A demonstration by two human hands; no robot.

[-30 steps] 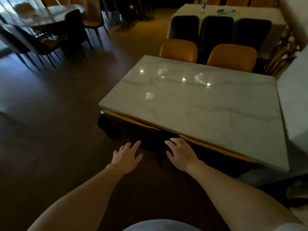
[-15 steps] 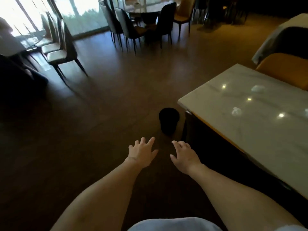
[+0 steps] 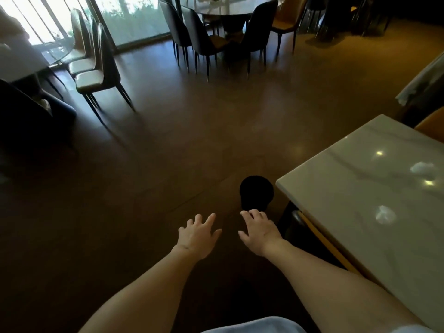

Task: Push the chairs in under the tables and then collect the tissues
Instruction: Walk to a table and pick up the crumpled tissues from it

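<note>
The marble-topped bench (image 3: 374,212) is filling the right side of the view, running from about 2 o'clock down to 4 o'clock. Under its near edge, at roughly 4 o'clock, a yellow-trimmed chair (image 3: 319,234) is sitting tucked in, with only its top rail showing; another yellow chair (image 3: 432,123) is peeking out at the far corner. Farther off, dark chairs (image 3: 201,37) are standing around a round table at 12 o'clock, and pale-seated chairs (image 3: 96,75) are lining up at 10 o'clock.

A small black bin (image 3: 256,192) is sitting on the floor just beside the bench corner, slightly right of centre.

The left hand (image 3: 198,235) is hanging in the air below centre, fingers spread and holding nothing. The right hand (image 3: 260,230) is hovering near it at about 5 o'clock, fingers loosely extended and likewise carrying nothing, its fingertips overlapping the bin's lower edge in view; whether they are touching it is unclear.

Two crumpled tissues are lying on the bench: one (image 3: 385,213) near the front, another (image 3: 424,169) farther back. They are likely weightless and soft, so a light pinch at the bunched middle should be lifting each cleanly, though they could be sliding on the glossy stone.
</note>
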